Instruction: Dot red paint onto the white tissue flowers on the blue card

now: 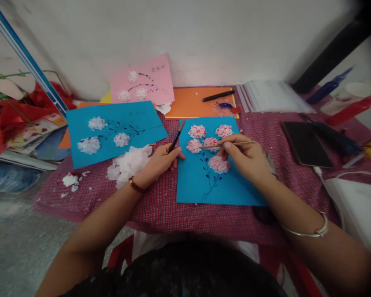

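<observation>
A blue sheet (191,185) lies before me, bearing several pink-and-white paper flowers (219,164) and a painted dark blue stem with leaves. My right hand (243,156) is closed round a thin brush (243,143), its tip at the left flower of the middle pair (193,145). Beside the sheet's left edge, my left hand (167,157) grips a black pen-like tool (176,140) with a grey tip pointing up. Crumpled white paper (128,165) sits left of that hand. Further left is a second blue sheet (77,119) with white flowers.
A pink sheet (117,82) with flowers leans at the back. On an orange sheet (185,103) lie a black pen (218,95) and dark blue paint. To the right are plastic sleeves (266,97), a phone (307,144), a white cup (336,99) and a white box (358,202) with a cable.
</observation>
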`<state>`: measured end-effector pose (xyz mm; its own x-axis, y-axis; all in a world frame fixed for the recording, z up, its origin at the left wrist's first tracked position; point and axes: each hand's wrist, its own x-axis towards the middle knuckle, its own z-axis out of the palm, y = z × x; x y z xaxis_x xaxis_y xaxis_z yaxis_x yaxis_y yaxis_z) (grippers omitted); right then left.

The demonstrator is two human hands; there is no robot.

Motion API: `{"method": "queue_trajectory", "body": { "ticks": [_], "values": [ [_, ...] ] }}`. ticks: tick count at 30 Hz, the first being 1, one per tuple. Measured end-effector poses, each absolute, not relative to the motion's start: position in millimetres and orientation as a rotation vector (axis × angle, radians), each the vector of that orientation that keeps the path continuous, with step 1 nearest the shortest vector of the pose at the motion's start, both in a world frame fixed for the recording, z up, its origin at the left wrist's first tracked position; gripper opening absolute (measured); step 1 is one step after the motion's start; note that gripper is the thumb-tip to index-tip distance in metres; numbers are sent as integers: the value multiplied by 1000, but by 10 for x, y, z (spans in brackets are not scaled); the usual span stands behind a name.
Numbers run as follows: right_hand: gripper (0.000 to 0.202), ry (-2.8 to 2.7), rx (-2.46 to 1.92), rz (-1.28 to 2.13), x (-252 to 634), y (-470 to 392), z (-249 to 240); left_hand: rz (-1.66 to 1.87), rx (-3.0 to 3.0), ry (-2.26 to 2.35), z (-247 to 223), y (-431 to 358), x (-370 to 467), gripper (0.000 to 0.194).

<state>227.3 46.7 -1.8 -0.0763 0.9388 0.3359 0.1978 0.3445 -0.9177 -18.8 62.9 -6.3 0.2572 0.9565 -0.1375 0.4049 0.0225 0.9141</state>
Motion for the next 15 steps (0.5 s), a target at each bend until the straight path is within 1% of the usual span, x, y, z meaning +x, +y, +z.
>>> {"method": "queue_trajectory", "body": {
  "ticks": [6, 10, 15],
  "values": [
    [24, -1581, -1089, 781, 2281, 520, -52, 705, 1589, 1317, -51, 644, -187, 35],
    [24, -1669, -1128, 786, 2273, 552, -95, 681, 1600, 1352, -69, 663, -174, 36],
    [24, -1719, -1124, 827, 2263, 537, -98, 661, 1660, 1407, -24, 586, -125, 30]
  ]
}}
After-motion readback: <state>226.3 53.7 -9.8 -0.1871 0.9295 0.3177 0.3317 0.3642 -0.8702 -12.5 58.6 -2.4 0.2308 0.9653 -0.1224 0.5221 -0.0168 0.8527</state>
